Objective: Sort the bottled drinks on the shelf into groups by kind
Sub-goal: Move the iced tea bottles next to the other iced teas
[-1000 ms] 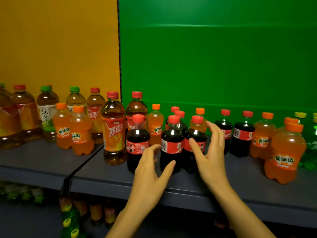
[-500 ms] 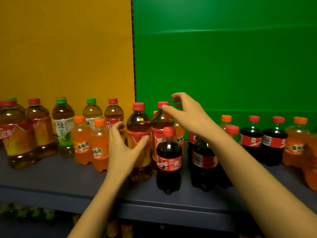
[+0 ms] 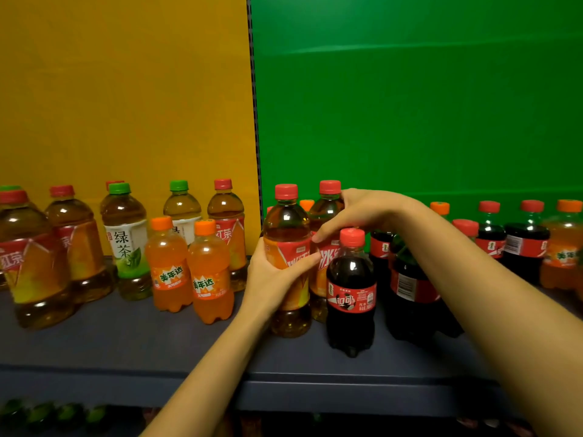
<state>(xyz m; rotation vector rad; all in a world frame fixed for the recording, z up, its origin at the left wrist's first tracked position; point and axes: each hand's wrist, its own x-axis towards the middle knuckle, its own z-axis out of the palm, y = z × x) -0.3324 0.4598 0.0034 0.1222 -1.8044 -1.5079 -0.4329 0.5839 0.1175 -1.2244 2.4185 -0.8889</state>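
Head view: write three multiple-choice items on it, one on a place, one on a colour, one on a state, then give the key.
1. Where does the front cola bottle stand?
A. right of the two held tea bottles
B. left of the orange sodas
C. on the lower shelf

2. What colour is the cap of the green tea bottle?
A. red
B. green
C. orange

3. What is the left hand doing?
A. resting flat on the shelf
B. pointing at the wall
C. gripping a tea bottle

Key: 1 A, it stands just right of them. 2 B, the cap shows green. 3 C, its fingers wrap the label.
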